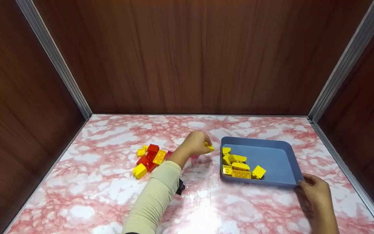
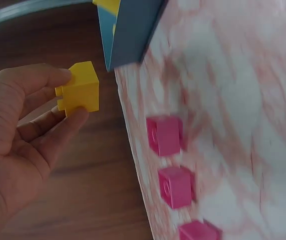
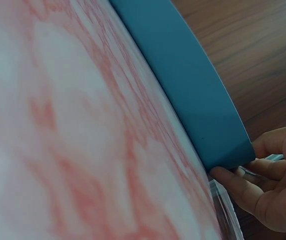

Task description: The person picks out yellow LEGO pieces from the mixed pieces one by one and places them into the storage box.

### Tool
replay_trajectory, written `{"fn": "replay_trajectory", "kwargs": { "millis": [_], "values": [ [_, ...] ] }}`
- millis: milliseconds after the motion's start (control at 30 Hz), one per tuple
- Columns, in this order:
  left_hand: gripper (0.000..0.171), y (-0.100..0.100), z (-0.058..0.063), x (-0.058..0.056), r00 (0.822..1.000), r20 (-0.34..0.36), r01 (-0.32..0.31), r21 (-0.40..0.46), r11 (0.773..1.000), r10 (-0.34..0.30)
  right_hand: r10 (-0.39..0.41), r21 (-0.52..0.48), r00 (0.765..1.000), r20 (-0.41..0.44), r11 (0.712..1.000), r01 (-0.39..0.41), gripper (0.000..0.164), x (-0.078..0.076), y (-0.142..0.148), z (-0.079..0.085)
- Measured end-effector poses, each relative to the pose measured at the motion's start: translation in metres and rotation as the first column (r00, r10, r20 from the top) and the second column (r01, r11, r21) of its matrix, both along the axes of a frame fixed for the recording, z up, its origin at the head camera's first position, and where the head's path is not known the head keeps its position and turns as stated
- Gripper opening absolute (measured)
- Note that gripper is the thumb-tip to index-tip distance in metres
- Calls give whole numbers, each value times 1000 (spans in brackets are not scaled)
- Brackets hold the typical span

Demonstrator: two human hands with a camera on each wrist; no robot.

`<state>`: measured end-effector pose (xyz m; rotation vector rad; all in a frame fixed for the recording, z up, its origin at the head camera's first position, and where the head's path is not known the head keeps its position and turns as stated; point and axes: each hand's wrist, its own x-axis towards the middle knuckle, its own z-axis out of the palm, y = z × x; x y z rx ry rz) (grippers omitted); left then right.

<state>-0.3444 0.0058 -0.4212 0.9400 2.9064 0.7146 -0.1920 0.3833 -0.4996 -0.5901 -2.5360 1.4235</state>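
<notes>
Brown wood-grain panels [image 1: 187, 58] and grey metal strips [image 1: 56, 58] border a tabletop [image 1: 83, 201] (marbled red and white).

The sleeved left forearm [image 1: 157, 198] points toward one o'clock, left hand [image 1: 196, 143] pinching; right hand [image 1: 317, 189], at four o'clock, grips with thumb and fingers.

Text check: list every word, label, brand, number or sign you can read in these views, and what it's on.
None: nothing legible in any view.
The yellow block in the left hand, the pink blocks, the tray and the table show no readable print.
Any lettering on the blocks' studs would be too small to read.
</notes>
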Motion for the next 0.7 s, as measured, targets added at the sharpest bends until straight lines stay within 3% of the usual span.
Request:
{"fn": "replay_trajectory", "kwargs": {
  "millis": [67, 333, 567, 700],
  "values": [
    [17, 10, -1, 3, 1000, 7, 21, 1, 1000, -21, -1, -1, 1000, 2, 1000, 1, 45, 0, 1, 0],
    [17, 45, -5, 11, 983, -92, 146, -109, 983, -156, -24, -6, 1000, -6, 1000, 24, 43, -1, 1, -2],
    [18, 70, -10, 12, 990, -38, 133, -139, 981, -139, -28, 4, 1000, -12, 1000, 28, 43, -1, -1, -2],
    [18, 81, -15, 12, 988, -43, 140, -152, 978, -148, -27, -29, 1000, -8, 999, 27, 43, -1, -1, -1]
  ]
}}
